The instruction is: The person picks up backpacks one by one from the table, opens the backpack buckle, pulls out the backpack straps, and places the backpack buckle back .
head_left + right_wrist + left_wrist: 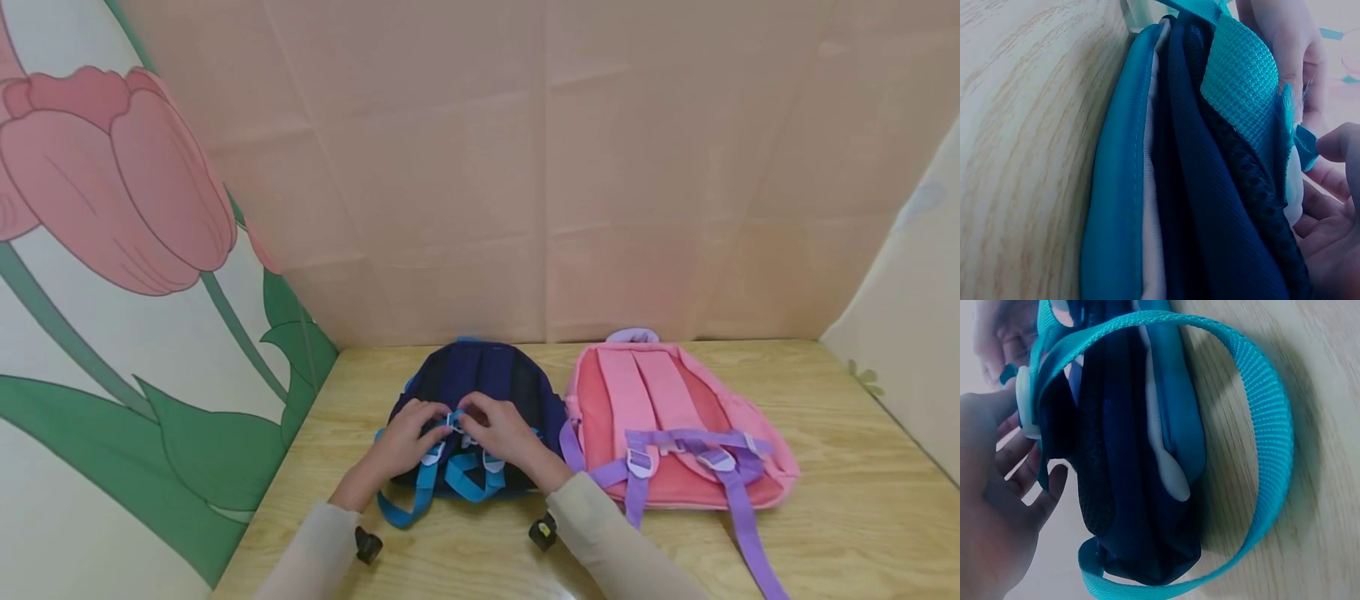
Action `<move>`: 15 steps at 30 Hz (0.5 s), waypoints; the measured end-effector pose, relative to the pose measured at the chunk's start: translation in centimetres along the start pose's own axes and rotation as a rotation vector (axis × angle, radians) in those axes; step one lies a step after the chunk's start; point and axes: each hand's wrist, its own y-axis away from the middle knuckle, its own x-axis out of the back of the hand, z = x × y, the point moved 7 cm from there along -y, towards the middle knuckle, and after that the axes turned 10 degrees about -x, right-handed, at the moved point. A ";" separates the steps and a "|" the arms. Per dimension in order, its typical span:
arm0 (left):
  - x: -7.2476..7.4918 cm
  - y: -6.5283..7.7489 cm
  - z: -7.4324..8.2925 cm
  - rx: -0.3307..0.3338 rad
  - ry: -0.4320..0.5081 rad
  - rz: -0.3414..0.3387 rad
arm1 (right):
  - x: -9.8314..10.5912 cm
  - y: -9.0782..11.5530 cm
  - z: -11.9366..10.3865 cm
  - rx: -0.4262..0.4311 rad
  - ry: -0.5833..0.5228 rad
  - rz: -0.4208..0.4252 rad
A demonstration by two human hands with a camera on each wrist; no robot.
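Observation:
A navy blue backpack (480, 367) lies on the table with its shoulder-strap side up and bright blue webbing straps (423, 492) at its near end. Over its middle, my left hand (408, 437) pinches a white plastic buckle (450, 421) between thumb and fingers. From the other side my right hand (504, 429) pinches the short end of a blue strap (1307, 148) beside that buckle. In the left wrist view a long strap loop (1272, 437) curves out over the table. Fingers partly hide how the strap runs through the buckle.
To the right lies a pink backpack (615, 392) with purple straps (742, 517), one hanging toward the near edge. The wooden table (862, 500) meets a plain pinkish wall covering (540, 208) behind and a tulip-painted wall (150, 192) at left.

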 end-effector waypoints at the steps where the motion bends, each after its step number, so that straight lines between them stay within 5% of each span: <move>1: 0.0 0.0 0.0 -0.001 -0.002 0.000 | 0.0 0.0 0.0 -0.003 0.000 -0.001; 15: 0.0 -0.3 0.2 -0.033 -0.038 -0.009 | 0.0 -0.1 -0.5 0.023 0.025 -0.007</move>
